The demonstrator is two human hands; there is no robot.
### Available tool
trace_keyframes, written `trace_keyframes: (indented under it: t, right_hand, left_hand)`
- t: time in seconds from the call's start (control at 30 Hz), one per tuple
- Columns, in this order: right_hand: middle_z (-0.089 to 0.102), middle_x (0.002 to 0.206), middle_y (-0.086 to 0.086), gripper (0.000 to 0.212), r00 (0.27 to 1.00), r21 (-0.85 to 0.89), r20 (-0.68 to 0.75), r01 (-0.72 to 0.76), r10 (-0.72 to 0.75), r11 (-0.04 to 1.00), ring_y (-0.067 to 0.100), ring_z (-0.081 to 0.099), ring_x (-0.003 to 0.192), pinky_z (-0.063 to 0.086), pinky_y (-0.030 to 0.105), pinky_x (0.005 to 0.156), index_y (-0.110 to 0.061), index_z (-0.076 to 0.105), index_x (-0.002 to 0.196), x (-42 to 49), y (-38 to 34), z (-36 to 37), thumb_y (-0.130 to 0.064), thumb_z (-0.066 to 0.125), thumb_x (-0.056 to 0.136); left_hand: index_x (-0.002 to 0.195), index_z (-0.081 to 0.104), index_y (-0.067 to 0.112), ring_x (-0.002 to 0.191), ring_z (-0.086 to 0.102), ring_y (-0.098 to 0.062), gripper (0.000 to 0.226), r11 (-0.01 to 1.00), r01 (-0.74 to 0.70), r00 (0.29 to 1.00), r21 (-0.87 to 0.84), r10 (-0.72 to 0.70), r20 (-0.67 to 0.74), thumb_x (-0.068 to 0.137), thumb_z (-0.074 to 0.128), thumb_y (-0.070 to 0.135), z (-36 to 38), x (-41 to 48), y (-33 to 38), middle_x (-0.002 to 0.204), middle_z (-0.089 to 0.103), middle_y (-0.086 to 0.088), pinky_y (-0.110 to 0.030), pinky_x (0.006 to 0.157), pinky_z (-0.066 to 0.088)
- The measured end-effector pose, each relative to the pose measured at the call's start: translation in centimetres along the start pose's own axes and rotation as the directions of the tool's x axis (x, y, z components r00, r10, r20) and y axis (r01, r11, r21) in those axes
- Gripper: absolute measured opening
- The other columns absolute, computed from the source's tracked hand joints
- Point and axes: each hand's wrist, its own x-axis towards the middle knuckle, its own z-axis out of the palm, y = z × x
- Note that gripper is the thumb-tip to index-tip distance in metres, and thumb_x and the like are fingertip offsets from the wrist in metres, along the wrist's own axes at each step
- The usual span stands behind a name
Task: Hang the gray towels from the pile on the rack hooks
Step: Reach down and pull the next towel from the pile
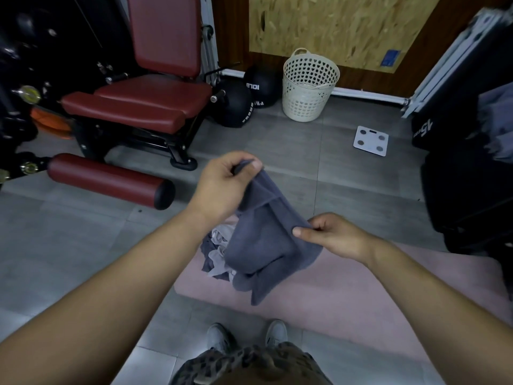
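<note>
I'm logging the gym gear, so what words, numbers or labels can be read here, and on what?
"10LB": on the rear black ball beside the basket.
"45": on the black gear at the right edge; small letters beside it are blurred.
White lettering on the front black ball: blurred, unreadable.
Blue sticker on the wood panel: too small to read.

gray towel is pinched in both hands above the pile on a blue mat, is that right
Not quite: the mat is pink, not blue. The head view shows the gray towel pinched by the left hand and the right hand above the pile, which lies at the edge of the pink mat.
</note>
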Motion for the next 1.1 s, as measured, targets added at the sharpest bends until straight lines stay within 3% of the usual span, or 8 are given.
trace_keyframes:
  t: [0.1, 0.2, 0.27, 0.37, 0.5, 0.57, 0.77, 1.1]
  right_hand:
    - [0.046, 0.068, 0.001, 0.077, 0.999, -0.029, -0.026, -0.048, 0.047, 0.998, 0.014, 0.043, 0.067, 0.033, 0.034, 0.066, 0.002, 0.059, 0.072, -0.6, 1.2, -0.7, -0.074, 0.071, 0.07]
    - [0.038, 0.064, -0.004, 0.038, 1.0, -0.01, -0.019, -0.016, 0.015, 1.0, 0.012, 0.038, 0.066, 0.033, 0.033, 0.068, -0.018, 0.053, 0.058, -1.1, 1.1, -1.5, -0.045, 0.067, 0.082]
    - [0.044, 0.068, 0.001, 0.03, 0.999, 0.062, -0.037, 0.035, -0.033, 0.997, 0.016, 0.041, 0.07, 0.034, 0.033, 0.07, -0.011, 0.06, 0.066, -1.4, 0.9, -1.8, -0.03, 0.066, 0.088]
    - [0.049, 0.069, 0.009, 0.024, 0.969, 0.118, -0.236, 0.11, -0.08, 0.987, 0.019, 0.04, 0.069, 0.034, 0.03, 0.065, 0.006, 0.063, 0.08, -1.8, 0.8, -2.0, -0.013, 0.07, 0.092]
    - [0.057, 0.064, 0.018, 0.02, 0.858, 0.157, -0.506, 0.197, -0.092, 0.968, 0.024, 0.05, 0.062, 0.046, 0.042, 0.061, -0.005, 0.059, 0.074, -2.0, 0.3, -2.7, -0.005, 0.077, 0.085]
    - [0.05, 0.062, 0.018, 0.033, 0.812, 0.077, -0.569, 0.206, -0.127, 0.976, 0.021, 0.044, 0.058, 0.041, 0.035, 0.055, -0.004, 0.05, 0.072, -2.4, 0.1, -3.2, -0.01, 0.081, 0.082]
    - [0.036, 0.055, -0.005, 0.05, 0.861, -0.214, -0.458, 0.137, -0.223, 0.967, 0.008, 0.031, 0.054, 0.027, 0.025, 0.051, -0.015, 0.037, 0.058, -4.6, -0.3, -4.3, -0.017, 0.083, 0.08]
    - [0.053, 0.067, 0.008, 0.022, 0.931, 0.082, -0.342, 0.165, -0.128, 0.983, 0.019, 0.046, 0.065, 0.037, 0.031, 0.065, -0.001, 0.062, 0.078, -5.6, 1.1, -4.7, -0.014, 0.068, 0.094]
  left_hand:
    - [0.081, 0.069, 0.03, 0.088, 0.06, -0.005, 0.02, 0.994, -0.033, 0.997, 0.102, 0.04, -0.067, 0.091, 0.068, 0.013, -1.0, 0.2, -0.7, 0.096, 0.064, -0.003, -0.019, 0.089, 0.045]
    - [0.085, 0.069, 0.018, 0.079, 0.061, -0.003, 0.017, 0.997, 0.055, 0.996, -0.054, -0.058, -0.068, 0.096, 0.063, 0.008, -1.1, -0.3, -1.2, 0.087, 0.067, -0.002, -0.019, 0.079, 0.047]
    - [0.087, 0.07, 0.014, 0.077, 0.063, -0.002, 0.016, 0.988, 0.096, 0.992, -0.123, -0.105, -0.069, 0.097, 0.06, 0.005, -1.2, -0.4, -1.6, 0.084, 0.069, 0.001, -0.018, 0.077, 0.049]
    - [0.085, 0.07, 0.02, 0.078, 0.063, 0.001, 0.019, 0.988, 0.135, 0.987, -0.081, -0.141, -0.072, 0.096, 0.063, 0.006, -1.3, -0.5, -2.2, 0.087, 0.069, 0.006, -0.017, 0.078, 0.048]
    - [0.086, 0.07, 0.025, 0.08, 0.064, 0.001, 0.02, 0.982, 0.186, 0.982, 0.001, -0.186, 0.001, 0.094, 0.066, 0.007, -0.3, -1.1, -3.0, 0.089, 0.07, 0.008, -0.019, 0.082, 0.049]
    - [0.084, 0.072, 0.026, 0.08, 0.064, 0.003, 0.02, 0.98, 0.195, 0.981, 0.028, -0.195, -0.003, 0.093, 0.067, 0.009, 0.1, -1.4, -3.1, 0.088, 0.071, 0.01, -0.018, 0.083, 0.05]
    - [0.08, 0.072, 0.022, 0.069, 0.063, 0.008, 0.021, 0.978, 0.202, 0.973, -0.058, -0.207, -0.099, 0.092, 0.067, 0.005, 1.1, -1.4, -3.0, 0.08, 0.071, 0.008, -0.009, 0.073, 0.049]
    - [0.084, 0.068, 0.016, 0.077, 0.057, -0.006, 0.013, 0.968, 0.219, 0.958, -0.124, -0.237, -0.158, 0.096, 0.064, 0.013, 1.8, -0.5, -2.4, 0.078, 0.064, 0.006, -0.021, 0.077, 0.046]
